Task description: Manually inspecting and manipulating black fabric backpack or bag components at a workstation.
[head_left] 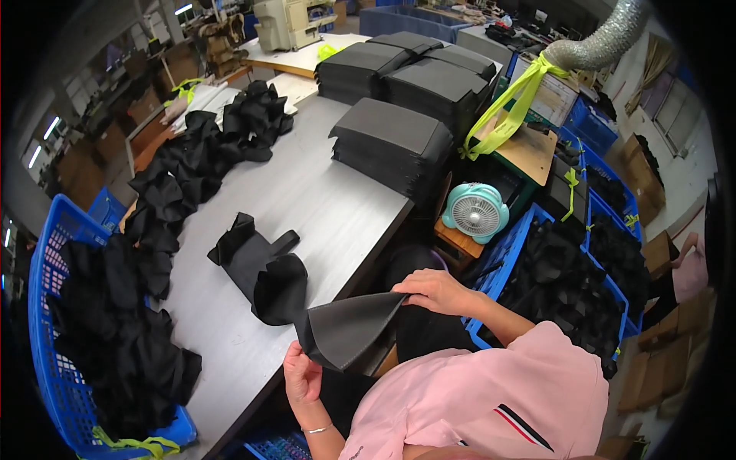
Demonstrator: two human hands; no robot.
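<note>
Head view: both hands hold one black fabric piece at lower centre, over the table edge. Left hand pinches its lower-left corner; right hand grips its upper-right tip. Long axis runs lower left to upper right between them. More black pieces lie just upper left.

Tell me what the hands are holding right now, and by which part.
Both hold one black fabric piece: the left hand at its lower left edge, the right hand at its upper right corner.
</note>
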